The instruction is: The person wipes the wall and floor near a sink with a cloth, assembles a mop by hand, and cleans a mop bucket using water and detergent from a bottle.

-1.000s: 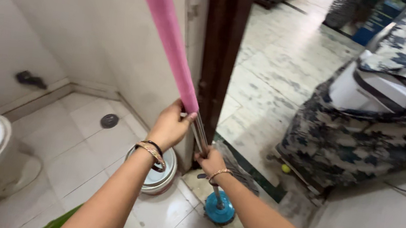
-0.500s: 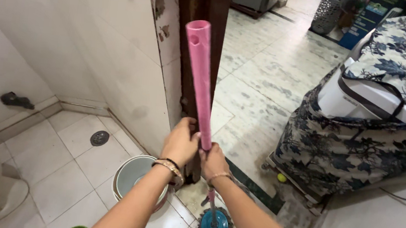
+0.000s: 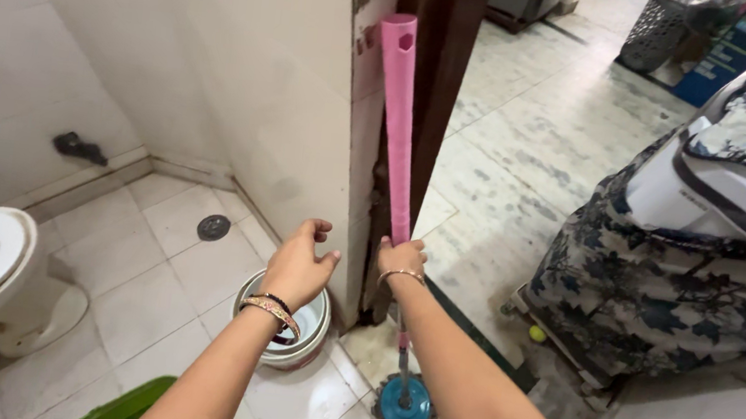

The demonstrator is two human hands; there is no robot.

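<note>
One hand, my right hand, clamps the pink mop handle, upright against the door frame at 12 o'clock; my left hand hangs open, empty, over the bucket.

Right hand clenched, left hand loosely open

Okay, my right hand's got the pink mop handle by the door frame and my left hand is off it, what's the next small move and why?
Probably lean the mop handle against the door frame and let go gently. It stands nearly upright beside the frame, its blue mop head on the floor; only the right hand grips it, and the left hand hangs open above the bucket.
</note>
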